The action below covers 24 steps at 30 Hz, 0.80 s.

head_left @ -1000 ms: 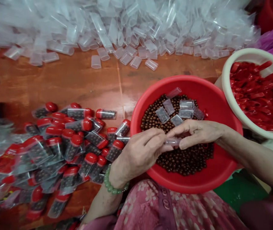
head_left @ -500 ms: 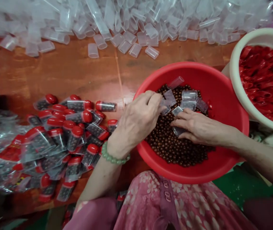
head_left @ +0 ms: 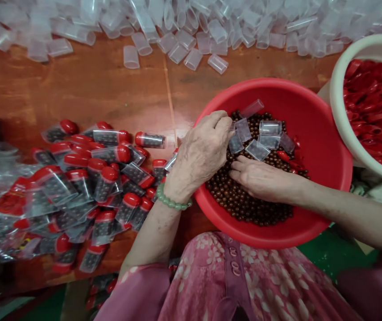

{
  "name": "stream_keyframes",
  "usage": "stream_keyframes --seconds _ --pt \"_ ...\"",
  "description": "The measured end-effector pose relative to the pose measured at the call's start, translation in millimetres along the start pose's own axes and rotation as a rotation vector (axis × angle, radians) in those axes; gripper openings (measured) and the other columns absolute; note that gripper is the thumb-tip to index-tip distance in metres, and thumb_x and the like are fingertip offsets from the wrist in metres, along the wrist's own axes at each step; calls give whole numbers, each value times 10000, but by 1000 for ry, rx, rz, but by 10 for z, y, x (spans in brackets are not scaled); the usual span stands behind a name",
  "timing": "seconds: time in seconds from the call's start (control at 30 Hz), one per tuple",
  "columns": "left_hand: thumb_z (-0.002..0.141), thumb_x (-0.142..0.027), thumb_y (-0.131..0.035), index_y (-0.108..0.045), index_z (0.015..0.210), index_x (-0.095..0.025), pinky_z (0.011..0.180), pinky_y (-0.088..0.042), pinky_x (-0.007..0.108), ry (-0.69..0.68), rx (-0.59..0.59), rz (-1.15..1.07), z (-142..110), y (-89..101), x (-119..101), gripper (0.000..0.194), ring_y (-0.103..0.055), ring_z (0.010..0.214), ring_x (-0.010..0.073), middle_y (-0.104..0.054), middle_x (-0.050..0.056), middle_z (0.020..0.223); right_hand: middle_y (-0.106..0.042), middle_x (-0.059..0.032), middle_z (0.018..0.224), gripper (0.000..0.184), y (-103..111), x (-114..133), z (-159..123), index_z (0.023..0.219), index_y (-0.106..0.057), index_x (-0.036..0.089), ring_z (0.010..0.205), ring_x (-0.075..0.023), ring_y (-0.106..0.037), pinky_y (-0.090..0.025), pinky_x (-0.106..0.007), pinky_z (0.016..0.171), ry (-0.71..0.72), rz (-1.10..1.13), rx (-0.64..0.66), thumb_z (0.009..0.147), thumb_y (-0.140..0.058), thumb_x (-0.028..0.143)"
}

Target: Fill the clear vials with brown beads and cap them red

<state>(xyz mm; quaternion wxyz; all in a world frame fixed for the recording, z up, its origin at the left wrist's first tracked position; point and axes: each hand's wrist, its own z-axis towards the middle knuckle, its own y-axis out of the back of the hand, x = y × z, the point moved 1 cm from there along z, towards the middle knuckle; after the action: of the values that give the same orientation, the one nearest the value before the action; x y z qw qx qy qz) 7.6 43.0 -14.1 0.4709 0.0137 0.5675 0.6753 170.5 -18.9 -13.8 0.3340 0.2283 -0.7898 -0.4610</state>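
Note:
My left hand (head_left: 204,147), with a green bead bracelet (head_left: 172,200) at its wrist, reaches over a red plastic basin (head_left: 325,151). Its bunched fingertips are at the small clear plastic tubes (head_left: 244,130) lying on the brown beads (head_left: 251,205). Whether those fingers grip a tube is hidden. My right hand (head_left: 259,179) lies on the beads with its fingers apart and holds nothing. A few loose red caps (head_left: 283,156) sit among the beads near the tubes.
Red-capped tubes filled with beads (head_left: 110,178) and clear bags (head_left: 53,191) are heaped on the wooden table (head_left: 77,89) to the left. Empty clear tubes (head_left: 177,22) are piled behind. A white-rimmed basin (head_left: 336,102) of red caps stands right.
My hands have parted from the tube they held together over the beads. The left hand has moved up to the tubes, and the right hand has opened on the beads. The view has shifted upward.

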Motion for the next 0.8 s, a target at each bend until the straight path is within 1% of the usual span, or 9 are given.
stream_keyframes --seconds 0.17,0.27,0.33,0.4,0.47,0.53,0.63,0.7,0.8 --pt "1008 -198 -442 -595 1040 -182 1028 -542 429 -3 -4 -50 4 3 33 157 -647 1164 244 -677 79 1129 -701 -119 993 180 -58 -60 38 984 -704 123 987 -255 -631 -511 -382 882 10 325 -43 811 -658 96" --pt "979 -142 -440 -592 1046 -182 1028 -539 426 -9 -25 -50 3 11 43 170 -653 1160 243 -678 82 1130 -723 -115 1088 275 -38 -92 22 1096 -700 124 1045 -246 -657 -508 -377 934 0 562 -59 824 -720 160" --pt "935 -67 -406 -581 1058 -173 1023 -541 419 -21 -34 -49 0 21 52 239 -656 1164 237 -681 91 1133 -726 -104 1153 363 7 -106 -6 1178 -680 141 1086 -236 -663 -495 -377 978 2 698 -82 838 -752 246" --pt "868 -8 -385 -567 1044 -170 1004 -550 406 -35 -28 -54 -3 33 65 301 -660 1165 229 -685 97 1131 -728 -85 1169 397 65 -120 -47 1196 -673 159 1094 -223 -667 -494 -371 991 15 811 -114 846 -758 326" --pt "800 16 -392 -549 985 -183 973 -562 399 -52 -38 -68 -5 50 79 313 -670 1146 223 -692 91 1109 -726 -74 1187 414 121 -137 -92 1204 -668 171 1111 -214 -664 -494 -364 1001 30 907 -144 851 -750 371" --pt "758 23 -392 -516 896 -202 928 -578 387 -75 -76 -99 -9 71 88 292 -684 1114 214 -699 76 1063 -719 -71 1215 422 168 -157 -130 1219 -662 178 1144 -209 -656 -485 -362 1024 48 951 -164 856 -742 378" --pt "745 32 -382 -452 789 -222 892 -592 364 -73 -148 -179 -35 108 71 267 -701 1083 187 -712 51 1017 -715 -77 1231 409 220 -185 -162 1227 -662 175 1158 -201 -653 -474 -358 1043 70 909 -200 865 -732 354" --pt "773 23 -394 -433 762 -222 897 -598 355 -30 -166 -253 -77 127 31 248 -711 1061 173 -721 55 1074 -710 -80 1241 402 244 -202 -171 1241 -657 178 1162 -200 -650 -471 -359 1045 61 862 -240 877 -716 339" --pt "862 -47 -446 -405 747 -214 870 -613 333 88 -196 -437 -175 144 -61 207 -734 983 156 -705 80 1188 -718 -70 1208 383 268 -222 -179 1241 -662 191 1130 -203 -659 -484 -366 1020 48 798 -273 886 -696 331"
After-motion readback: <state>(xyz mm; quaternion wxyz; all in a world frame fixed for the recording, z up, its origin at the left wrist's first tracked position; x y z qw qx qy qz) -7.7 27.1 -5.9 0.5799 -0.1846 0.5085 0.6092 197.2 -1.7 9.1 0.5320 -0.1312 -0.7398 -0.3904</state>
